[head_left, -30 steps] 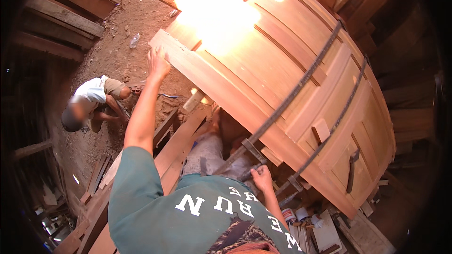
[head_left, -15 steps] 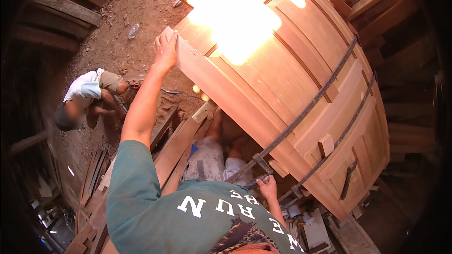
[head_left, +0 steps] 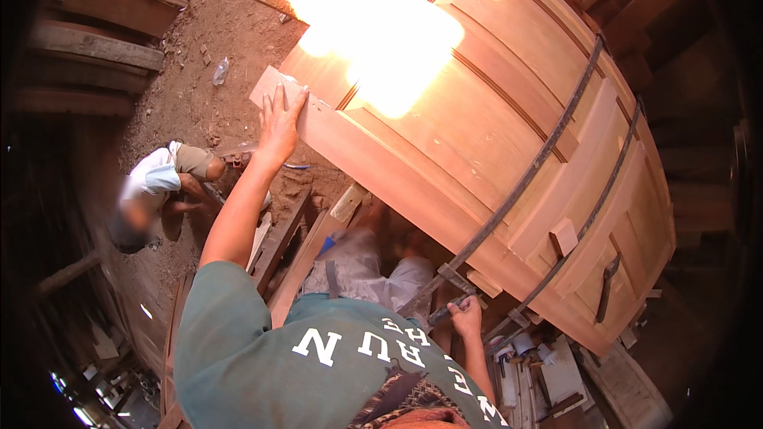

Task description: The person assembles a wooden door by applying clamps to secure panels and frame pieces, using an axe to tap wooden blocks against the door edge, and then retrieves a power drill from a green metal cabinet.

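A large wooden panel door (head_left: 477, 143) lies in front of me, with strong sunlight on its far part. My left hand (head_left: 280, 123) rests on its near left corner, fingers spread along the edge board. Two long dark metal bar clamps (head_left: 528, 191) cross the door. At the near end of one, beside the door's edge, my right hand (head_left: 466, 316) is closed around the clamp's screw end. A small wood block (head_left: 564, 237) sits on the door near the second bar clamp (head_left: 588, 226). A dark tool with a broad end (head_left: 608, 288) lies on a panel.
Another person (head_left: 159, 191) crouches on the dirt ground at the left. Long boards (head_left: 306, 258) lean close by my left side. Stacked timber (head_left: 95, 52) stands at the far left. Below the door's right end, several tools and offcuts (head_left: 548, 381) lie cluttered. A plastic bottle (head_left: 221, 71) lies on the ground.
My left hand's fingers have spread out flatter over the door's edge. My right hand stays at the clamp's end. The view has shifted slightly, and the crouching person leans a little differently.
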The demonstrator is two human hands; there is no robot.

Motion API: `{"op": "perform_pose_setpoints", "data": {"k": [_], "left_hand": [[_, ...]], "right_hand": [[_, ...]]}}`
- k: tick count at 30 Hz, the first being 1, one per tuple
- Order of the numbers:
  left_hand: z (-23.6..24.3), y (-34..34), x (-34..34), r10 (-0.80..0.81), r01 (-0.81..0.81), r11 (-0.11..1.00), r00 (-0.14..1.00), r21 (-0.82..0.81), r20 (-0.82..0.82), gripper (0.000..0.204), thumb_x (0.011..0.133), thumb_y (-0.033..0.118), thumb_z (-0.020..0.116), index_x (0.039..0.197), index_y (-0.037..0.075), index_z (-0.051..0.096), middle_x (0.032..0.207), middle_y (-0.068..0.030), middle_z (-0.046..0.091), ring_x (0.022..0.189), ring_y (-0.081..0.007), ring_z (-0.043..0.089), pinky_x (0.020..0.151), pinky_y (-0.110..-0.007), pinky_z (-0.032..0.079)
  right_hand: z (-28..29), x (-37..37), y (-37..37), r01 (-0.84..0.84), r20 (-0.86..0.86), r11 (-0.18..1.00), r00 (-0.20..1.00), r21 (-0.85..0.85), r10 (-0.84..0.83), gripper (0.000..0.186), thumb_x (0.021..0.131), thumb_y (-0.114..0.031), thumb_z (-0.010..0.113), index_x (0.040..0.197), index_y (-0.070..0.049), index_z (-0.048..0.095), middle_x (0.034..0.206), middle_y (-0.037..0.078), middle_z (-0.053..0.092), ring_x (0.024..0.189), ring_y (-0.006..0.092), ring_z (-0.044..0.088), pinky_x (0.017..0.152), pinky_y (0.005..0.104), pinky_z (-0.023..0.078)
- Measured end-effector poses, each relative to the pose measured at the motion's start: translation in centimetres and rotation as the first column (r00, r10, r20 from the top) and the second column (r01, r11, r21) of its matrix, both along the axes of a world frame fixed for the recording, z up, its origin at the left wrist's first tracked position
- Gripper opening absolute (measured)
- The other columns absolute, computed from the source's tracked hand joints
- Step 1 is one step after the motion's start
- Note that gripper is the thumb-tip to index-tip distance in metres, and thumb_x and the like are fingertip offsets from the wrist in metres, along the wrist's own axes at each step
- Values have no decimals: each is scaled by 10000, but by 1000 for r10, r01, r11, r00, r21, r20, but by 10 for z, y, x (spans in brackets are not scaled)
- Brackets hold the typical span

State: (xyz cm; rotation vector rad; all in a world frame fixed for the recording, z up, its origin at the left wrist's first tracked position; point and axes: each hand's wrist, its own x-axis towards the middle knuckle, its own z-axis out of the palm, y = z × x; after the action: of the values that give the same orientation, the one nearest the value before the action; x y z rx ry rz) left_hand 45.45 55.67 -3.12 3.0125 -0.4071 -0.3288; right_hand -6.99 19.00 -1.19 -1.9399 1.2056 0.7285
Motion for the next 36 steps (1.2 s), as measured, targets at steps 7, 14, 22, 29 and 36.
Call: {"op": "perform_pose_setpoints", "data": {"k": [7,14,22,29,36], "left_hand": [[16,-24,-27,-42,47,993,998,104,-53,844,860,-83,554,1580,319,378,1641,-269,224,1447,-572,286,1137,-687,303],[-13,-35,-27,131,-136,989,987,-52,-94,845,863,-26,587,1614,104,222,1646,-305,168,1487,-570,202,1173,-684,253],[25,-119,-37,384,-355,922,884,154,-266,890,903,67,586,1637,35,84,1658,-356,22,1524,-566,66,1205,-679,161],[-1,-90,-36,236,-214,968,953,128,-188,841,915,100,598,1624,32,152,1643,-366,81,1485,-616,126,1183,-710,181],[57,-51,-62,-129,132,991,979,12,-155,523,843,31,593,1358,8,502,1619,-304,248,1475,-546,252,1169,-682,246]], "right_hand": [[28,20,18,32,-4,992,999,-119,-33,352,806,-218,805,910,-30,527,798,167,644,803,382,664,741,467,510],[31,25,16,40,-5,997,999,-64,-40,365,815,-242,796,947,-23,535,845,197,672,850,418,678,778,490,517],[27,19,16,-25,1,996,1000,-80,25,385,833,-237,774,1032,-8,535,932,253,697,937,466,679,828,528,514],[27,21,17,-50,-20,997,999,-65,49,393,838,-229,769,1060,2,543,965,256,708,978,466,680,861,520,518],[67,76,53,-114,-147,950,986,-290,73,397,843,-210,727,1147,-12,565,1071,246,676,1071,462,632,950,527,503]]}}
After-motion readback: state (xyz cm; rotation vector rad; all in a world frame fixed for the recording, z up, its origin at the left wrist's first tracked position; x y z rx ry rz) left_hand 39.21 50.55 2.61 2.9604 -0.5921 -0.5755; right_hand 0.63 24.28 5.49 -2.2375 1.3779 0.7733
